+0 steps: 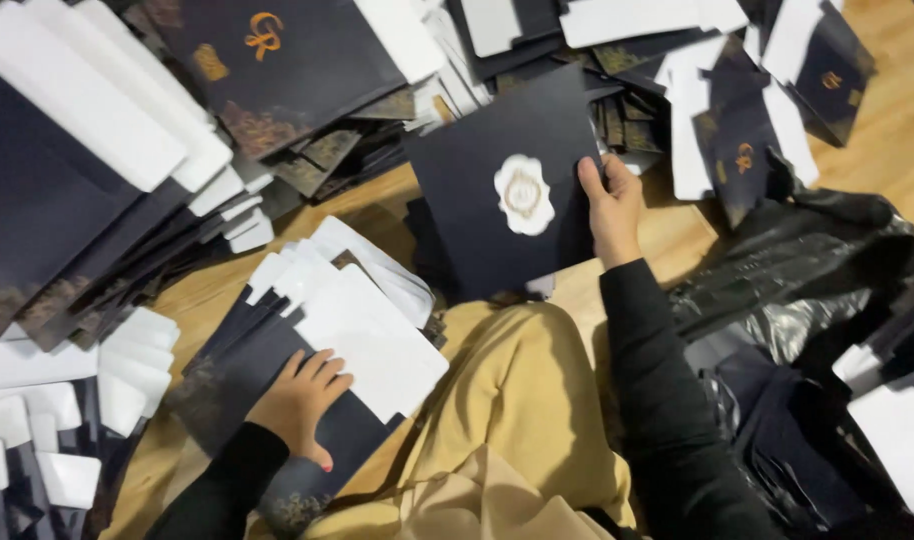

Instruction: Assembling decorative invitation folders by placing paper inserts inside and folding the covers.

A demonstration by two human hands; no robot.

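My right hand [611, 205] grips the right edge of a dark navy square card folder [482, 160] bearing a white scalloped seal with a gold emblem [524, 194], held up above the floor. My left hand [299, 402] rests flat, fingers together, on a fanned stack of flat dark folders with white flaps [362, 330] lying by my left knee. My legs in mustard-yellow trousers [517, 400] sit between the two hands. Both arms wear black sleeves.
Heaps of dark folders with gold marks and white flaps [277, 70] cover the far floor and left side. More white-flapped pieces [47, 410] lie at lower left. A crumpled black plastic bag [807, 270] with folders sits right. Wooden floor [897, 120] shows at upper right.
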